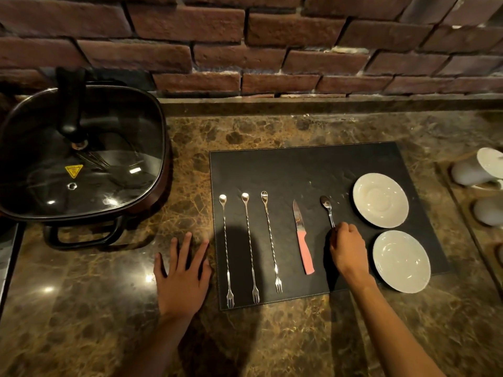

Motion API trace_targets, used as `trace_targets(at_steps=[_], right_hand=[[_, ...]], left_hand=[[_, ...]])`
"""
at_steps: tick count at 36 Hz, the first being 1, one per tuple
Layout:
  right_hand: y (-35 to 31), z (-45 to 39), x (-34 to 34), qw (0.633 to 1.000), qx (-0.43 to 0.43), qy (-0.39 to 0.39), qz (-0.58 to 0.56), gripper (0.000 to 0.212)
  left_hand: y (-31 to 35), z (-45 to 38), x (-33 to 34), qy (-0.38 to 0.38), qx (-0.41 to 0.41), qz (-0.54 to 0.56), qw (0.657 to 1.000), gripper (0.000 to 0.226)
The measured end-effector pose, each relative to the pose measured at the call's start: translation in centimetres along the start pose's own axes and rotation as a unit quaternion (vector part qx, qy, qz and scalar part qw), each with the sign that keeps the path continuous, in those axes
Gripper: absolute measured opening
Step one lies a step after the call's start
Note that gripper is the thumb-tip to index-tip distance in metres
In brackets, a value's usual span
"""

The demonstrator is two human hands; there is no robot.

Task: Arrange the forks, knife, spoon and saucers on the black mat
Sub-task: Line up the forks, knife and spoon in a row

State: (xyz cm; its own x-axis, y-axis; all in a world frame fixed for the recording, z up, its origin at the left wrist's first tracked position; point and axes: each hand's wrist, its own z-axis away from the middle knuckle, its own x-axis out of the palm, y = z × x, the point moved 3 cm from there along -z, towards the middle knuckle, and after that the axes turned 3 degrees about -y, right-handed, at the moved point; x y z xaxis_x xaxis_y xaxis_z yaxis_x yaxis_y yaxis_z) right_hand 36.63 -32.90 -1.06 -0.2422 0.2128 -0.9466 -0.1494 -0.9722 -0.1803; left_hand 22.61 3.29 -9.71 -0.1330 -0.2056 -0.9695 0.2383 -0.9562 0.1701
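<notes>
The black mat (313,170) lies at centre right of the frame on the marble desk (190,164), and nearly everything is already on it. Three long twisted-stem forks (251,247) lie side by side along its left part, tines toward the lower edge. The pink-handled knife (302,238) lies right of them, then the spoon (327,210), and two white saucers (380,200) sit at the right, the lower one overhanging the mat's bottom right corner.

The right hand (348,248) is clenched on the spoon's handle, bowl pointing to the top of the frame. The left hand (183,273) rests flat with fingers spread on the desk just left of the mat, grasping nothing.

The likeliest trouble, as I judge it, lies around the right hand. It sits between the knife and the lower saucer, so a careless withdrawal of the wrist could nudge that saucer further off the mat, where it already has poor footing. Letting go of the spoon at an angle would leave it skewed against the straight row. A sideways sweep toward the left could knock the knife out of line. The leftmost fork lies close to the mat's left edge, near the left hand's fingers, so a shift of that hand could roll it off.
</notes>
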Motion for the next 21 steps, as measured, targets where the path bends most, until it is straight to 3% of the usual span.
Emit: trace_targets(at_steps=[5,21], right_hand=[[0.0,-1.1,-1.1,0.999,-0.009,-0.033,0.023,0.021],[1.2,-1.2,-1.2,1.000,-0.003,-0.014,-0.022,0.015]], left_hand=[[0.0,0.0,0.0,0.003,-0.002,-0.004,1.000,0.056],[0.1,0.1,-0.2,0.018,-0.005,-0.012,1.000,0.058]])
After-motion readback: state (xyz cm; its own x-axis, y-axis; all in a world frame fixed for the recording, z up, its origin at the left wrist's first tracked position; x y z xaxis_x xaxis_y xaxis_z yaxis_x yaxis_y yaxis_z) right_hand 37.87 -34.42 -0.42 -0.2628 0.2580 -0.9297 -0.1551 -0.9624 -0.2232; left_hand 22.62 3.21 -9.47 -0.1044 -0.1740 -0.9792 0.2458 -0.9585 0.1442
